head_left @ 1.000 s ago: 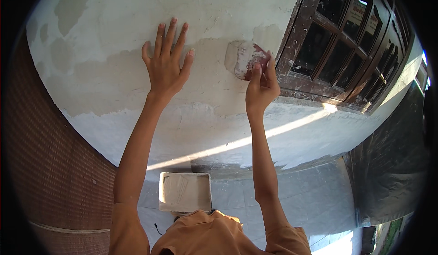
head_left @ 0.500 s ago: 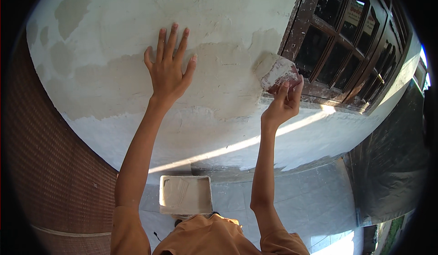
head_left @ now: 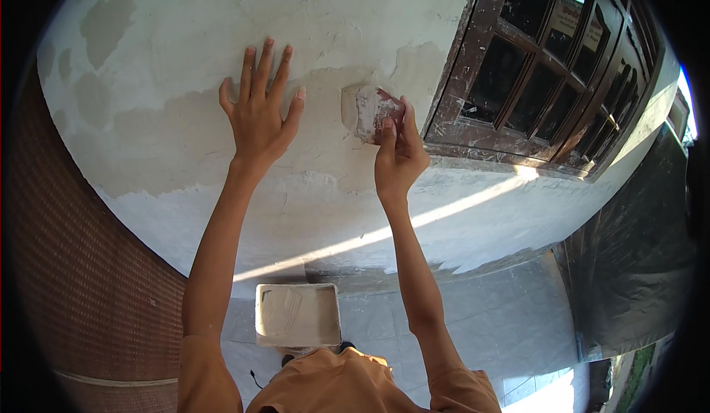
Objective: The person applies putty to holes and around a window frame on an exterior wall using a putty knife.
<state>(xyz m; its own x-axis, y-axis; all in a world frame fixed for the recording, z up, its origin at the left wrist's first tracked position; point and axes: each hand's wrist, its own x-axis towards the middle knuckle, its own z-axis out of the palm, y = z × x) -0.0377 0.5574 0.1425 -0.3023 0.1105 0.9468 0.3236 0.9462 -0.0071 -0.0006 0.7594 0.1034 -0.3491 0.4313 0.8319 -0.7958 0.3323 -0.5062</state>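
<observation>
Reddish-brown and caked with pale paste, that's the flat scraper [head_left: 387, 110] up at the wall [head_left: 310, 14], and head cam is the only view, so it's all from there. It sits on the greyish damp-looking band, between the left hand and the window frame [head_left: 452, 95], a bit closer to the frame.

Right hand [head_left: 399, 158] has the scraper pinched by its right-hand edge, thumb on the near side; can't really see what the fingers behind it are doing. Left hand [head_left: 257, 121] holds nothing, fingers spread wide, and looks to be resting on the wall in that same band.

Stuff I'd worry about: if the right hand swings too far right, a scraper corner could catch the frame or smear it, and there are already white specks on the brown. If that band is as wet as it looks, leaning on the left hand could leave prints. The pinch is only along one edge, so pressing unevenly might tilt the blade and leave ridges.

Lower down, the tray [head_left: 339, 317] with paste [head_left: 296, 313] in it sits close in front of the body, just beside what look like dark shoes [head_left: 347, 345]. One careless step and I reckon it gets kicked.
</observation>
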